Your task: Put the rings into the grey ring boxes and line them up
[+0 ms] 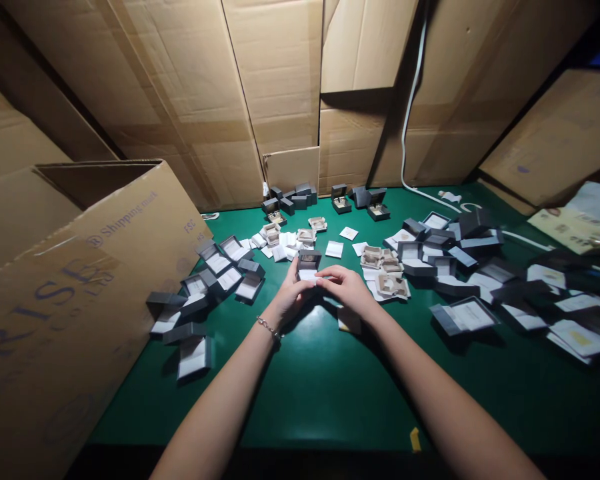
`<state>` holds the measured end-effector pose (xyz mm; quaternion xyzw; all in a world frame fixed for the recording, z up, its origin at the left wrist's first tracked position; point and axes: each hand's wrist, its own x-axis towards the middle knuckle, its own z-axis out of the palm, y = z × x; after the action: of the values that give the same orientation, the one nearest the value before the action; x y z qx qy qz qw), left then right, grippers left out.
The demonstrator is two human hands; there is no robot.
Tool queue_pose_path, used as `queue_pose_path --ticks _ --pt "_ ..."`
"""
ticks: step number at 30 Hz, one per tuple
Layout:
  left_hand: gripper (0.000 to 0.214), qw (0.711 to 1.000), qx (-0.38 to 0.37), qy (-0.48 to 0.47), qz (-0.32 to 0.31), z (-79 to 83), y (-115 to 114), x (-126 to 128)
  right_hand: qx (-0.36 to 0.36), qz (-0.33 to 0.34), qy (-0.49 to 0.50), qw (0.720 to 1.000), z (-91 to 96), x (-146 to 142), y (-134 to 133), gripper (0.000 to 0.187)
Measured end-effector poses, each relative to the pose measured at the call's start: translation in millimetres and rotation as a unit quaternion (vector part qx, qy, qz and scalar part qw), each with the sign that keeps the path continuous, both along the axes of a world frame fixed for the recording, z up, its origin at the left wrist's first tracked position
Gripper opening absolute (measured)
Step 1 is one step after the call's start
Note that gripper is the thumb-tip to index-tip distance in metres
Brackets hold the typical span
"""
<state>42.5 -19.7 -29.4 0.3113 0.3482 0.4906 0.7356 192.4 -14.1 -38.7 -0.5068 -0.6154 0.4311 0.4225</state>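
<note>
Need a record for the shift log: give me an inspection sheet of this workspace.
Surface: green bench mat, with a scrap of yellow tape near its front edge.
Job's things: an open grey jewellery box held between the hands, a white card at its front.
Clutter: more open grey boxes heaped right, others left; beige moulded inserts and loose white cards between.
Grippers: bare left hand with a chain bracelet; bare right hand. Both are at the box.
Cables: white cable down the cardboard, then along the mat's back.
Surroundings: cardboard sheets behind; printed carton leaning left; printed papers right.
</note>
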Motion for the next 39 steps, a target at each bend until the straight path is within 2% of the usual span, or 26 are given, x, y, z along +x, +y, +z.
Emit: queue_pose_path --ticks 6,12,19,26,39 --pt "0.094 0.999 0.002 0.021 0.025 -6.2 2.3 1.5 0.039 -0.008 -0.039 0.998 0.1 -1.2 -2.4 0.014" --pt "0.087 0.996 0.019 0.064 0.058 -11.1 4.9 2.9 0.066 -0.005 -0.049 0.997 -1.2 -3.2 -3.6 0.014" --pt "0.086 0.994 0.001 0.097 0.053 -16.5 8.5 -0.6 0.125 0.0 -0.106 0.986 -1.4 -3.5 -4.5 0.013" --pt "0.085 0.996 0.007 0.067 0.062 -23.3 9.7 0.4 0.178 0.012 -0.155 0.972 -5.2 -2.9 -3.5 0.018" --pt "0.094 0.996 -0.037 0.07 0.041 -13.7 7.2 -2.4 0.181 0.008 -0.163 0.97 -3.7 -2.2 -4.9 0.02"
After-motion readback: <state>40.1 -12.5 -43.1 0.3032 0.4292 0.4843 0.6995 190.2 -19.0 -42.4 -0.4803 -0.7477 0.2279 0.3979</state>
